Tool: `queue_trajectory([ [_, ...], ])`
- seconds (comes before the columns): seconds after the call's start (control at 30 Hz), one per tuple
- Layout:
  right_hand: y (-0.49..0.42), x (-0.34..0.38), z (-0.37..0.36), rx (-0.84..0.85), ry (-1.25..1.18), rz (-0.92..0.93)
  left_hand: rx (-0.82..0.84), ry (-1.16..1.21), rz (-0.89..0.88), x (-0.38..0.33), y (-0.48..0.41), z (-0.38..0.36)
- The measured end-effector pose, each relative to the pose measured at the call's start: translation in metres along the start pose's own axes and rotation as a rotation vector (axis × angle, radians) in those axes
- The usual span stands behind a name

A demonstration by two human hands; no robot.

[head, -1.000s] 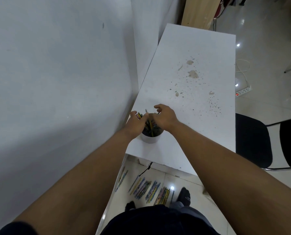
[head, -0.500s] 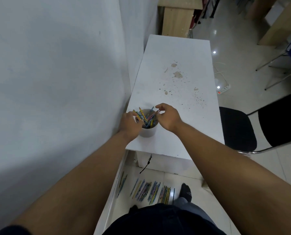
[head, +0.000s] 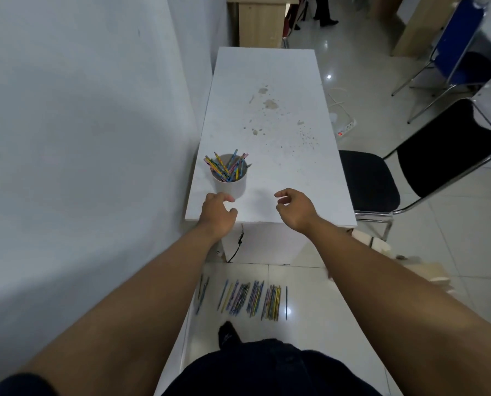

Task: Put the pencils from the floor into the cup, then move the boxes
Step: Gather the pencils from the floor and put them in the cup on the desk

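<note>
A white cup stands near the front left corner of the white table, with several coloured pencils sticking out of it. My left hand hovers just in front of the cup, fingers loosely curled and holding nothing. My right hand is over the table's front edge to the right of the cup, open with nothing in it. On the tiled floor below, several pencils on the floor lie in a row. Light wooden boxes sit on the floor at the right, partly hidden by my right arm.
A white wall runs along the table's left side. A black chair stands right of the table, a blue chair farther back. A power strip and cord lie on the floor. My foot is near the pencils.
Both hands have let go of the pencils in the cup and drawn back toward me. The view has pulled back from the table.
</note>
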State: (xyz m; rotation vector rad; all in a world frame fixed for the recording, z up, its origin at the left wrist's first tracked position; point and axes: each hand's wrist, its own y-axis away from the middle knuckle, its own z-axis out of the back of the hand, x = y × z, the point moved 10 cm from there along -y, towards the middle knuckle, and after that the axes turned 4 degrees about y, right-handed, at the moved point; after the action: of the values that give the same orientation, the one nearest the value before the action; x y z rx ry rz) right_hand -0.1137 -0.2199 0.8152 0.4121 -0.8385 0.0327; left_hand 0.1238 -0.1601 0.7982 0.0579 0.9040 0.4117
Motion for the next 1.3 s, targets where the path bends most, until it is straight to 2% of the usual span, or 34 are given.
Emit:
queue_trajectory([
  [0.3,0.082,-0.088,0.044,0.02,-0.056,-0.053,0.035,-0.053,0.018,-0.014,0.078,-0.062],
  [0.5,0.141,-0.159,0.066,0.021,-0.059,-0.087,0.048,0.011,0.054,-0.02,0.151,-0.129],
  [0.7,0.173,-0.214,0.059,0.022,-0.085,-0.156,0.149,0.024,0.056,-0.007,0.213,-0.181],
  [0.97,0.193,-0.246,0.026,-0.013,-0.118,-0.244,0.127,-0.016,0.067,0.039,0.224,-0.174],
  [1.3,0.171,-0.313,-0.096,-0.04,-0.161,-0.322,0.149,0.002,0.163,0.17,0.207,-0.207],
])
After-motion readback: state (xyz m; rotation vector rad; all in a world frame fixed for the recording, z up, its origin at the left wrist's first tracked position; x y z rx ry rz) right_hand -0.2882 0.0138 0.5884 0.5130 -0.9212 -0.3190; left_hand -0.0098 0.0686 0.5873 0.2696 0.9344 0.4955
